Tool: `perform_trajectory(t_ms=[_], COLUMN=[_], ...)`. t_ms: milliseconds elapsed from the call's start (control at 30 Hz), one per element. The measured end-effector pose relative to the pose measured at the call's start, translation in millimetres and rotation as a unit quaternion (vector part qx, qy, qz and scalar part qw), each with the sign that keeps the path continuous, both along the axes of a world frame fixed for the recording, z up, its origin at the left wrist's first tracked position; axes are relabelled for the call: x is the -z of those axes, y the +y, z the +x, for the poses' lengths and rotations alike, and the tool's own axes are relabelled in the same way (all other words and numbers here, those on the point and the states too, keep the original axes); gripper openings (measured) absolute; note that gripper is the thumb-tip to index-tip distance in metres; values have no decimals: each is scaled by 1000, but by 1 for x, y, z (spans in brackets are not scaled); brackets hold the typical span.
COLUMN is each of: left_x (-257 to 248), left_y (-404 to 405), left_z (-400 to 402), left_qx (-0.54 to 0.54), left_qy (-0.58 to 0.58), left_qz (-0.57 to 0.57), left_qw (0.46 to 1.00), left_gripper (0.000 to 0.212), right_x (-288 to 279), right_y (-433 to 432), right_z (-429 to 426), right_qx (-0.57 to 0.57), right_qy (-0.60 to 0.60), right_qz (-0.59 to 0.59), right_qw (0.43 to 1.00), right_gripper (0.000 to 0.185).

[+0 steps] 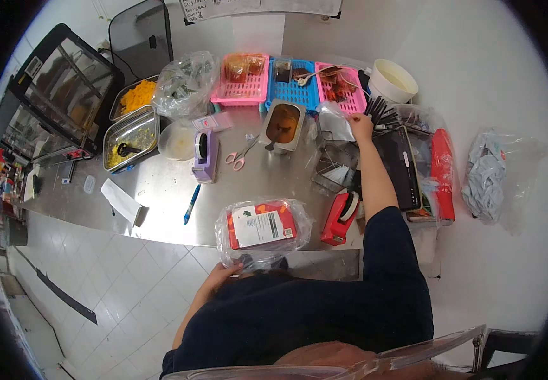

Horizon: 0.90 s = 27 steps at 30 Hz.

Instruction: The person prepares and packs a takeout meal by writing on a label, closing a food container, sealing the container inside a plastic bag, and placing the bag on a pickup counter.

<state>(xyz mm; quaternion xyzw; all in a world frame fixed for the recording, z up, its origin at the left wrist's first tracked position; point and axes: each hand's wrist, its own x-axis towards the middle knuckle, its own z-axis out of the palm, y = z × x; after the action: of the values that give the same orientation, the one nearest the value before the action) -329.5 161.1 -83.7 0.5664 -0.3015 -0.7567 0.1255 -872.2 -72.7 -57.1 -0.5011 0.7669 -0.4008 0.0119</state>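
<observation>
A red box [262, 224] with a printed white paper on top lies inside a clear plastic bag [304, 223] at the table's front edge. My left hand [224, 278] pinches the near edge of that bag, just off the table. Stretched to the back right, my right hand [362, 127] has its fingertips at the edge of a silvery white packet [334, 122]. This packet sits at a wire-sided holder beside several black sticks [382, 114]. Closer in, a second holder [334, 166] contains small white items. A red tape dispenser [341, 217] stands right of the bagged box.
Pink-handled scissors [239, 159], a purple tape dispenser [206, 159] and a blue pen [191, 204] lie mid-table. Behind are a metal sauce tub [297, 137], a blue basket [302, 97] and pink baskets [255, 97]. A tablet [404, 166] stands right; metal trays [151, 137] and a display warmer [60, 95] left.
</observation>
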Motion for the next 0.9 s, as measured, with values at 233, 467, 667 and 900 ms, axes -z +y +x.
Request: perform_trajectory(t_ms=[233,467,667,900], left_x=[20,-28,-48,-31], left_y=[5,-23,-25,-34], left_z=[14,11,15,22], left_qx=[4,150,214,287], left_qy=[16,73,14,-23], left_qz=[37,-73,-141,-152], left_qw=[999,983,967,946], left_gripper=[50,34,37,49], right_x=[-51,3,7,-21], right_y=[63,205,228,238], right_z=[119,314,301,301], right_qx=[-12,-588,-568,-444], right_qy=[-81,-148,-112,52], right_qz=[-191,106,321,433], right_qw=[978,788,749,783], right_gripper=[13,23,26,37])
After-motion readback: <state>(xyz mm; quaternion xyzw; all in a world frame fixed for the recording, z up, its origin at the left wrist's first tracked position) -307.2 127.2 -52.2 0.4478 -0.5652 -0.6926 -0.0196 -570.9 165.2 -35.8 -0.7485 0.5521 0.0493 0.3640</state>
